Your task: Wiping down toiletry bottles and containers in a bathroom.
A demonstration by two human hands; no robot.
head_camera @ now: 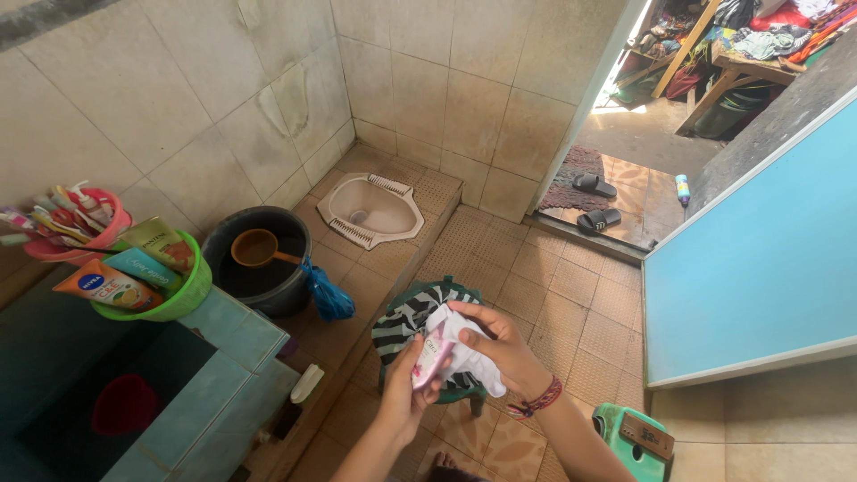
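Above the striped cloth on a green stool, both hands meet. Left hand is closed round a pink sachet, long axis upright. Right hand, equally near, pinches crumpled white plastic wrapping against it; glossy, soft, wrinkled.

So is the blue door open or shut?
Open: the blue door is swung inward, and past it the doorway shows sandals on a mat and the yard beyond.

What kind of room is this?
Most likely a home bathroom: a squat toilet set in the tiled floor, a black water bucket with a dipper, and a pink cup of toothbrushes on the tank ledge.
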